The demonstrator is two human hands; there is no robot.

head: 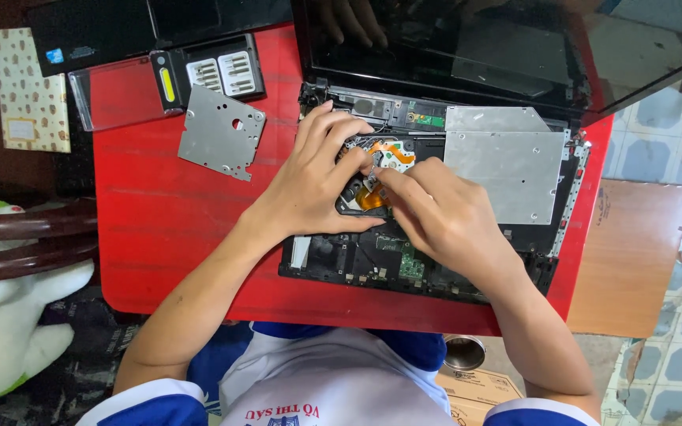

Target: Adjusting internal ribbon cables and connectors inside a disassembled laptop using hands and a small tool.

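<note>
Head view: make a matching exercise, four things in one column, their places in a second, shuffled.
Things:
1. loose metal plate
2. screwdriver bit case
3. silver drive cover
4. orange ribbon cable

Places:
A. inside the opened laptop, right of both hands
B. between the left hand and right hand
C. on the red table, left of the laptop
D. at the table's far edge, above the plate

Pairs: 1-C, 2-D, 3-A, 4-B
</note>
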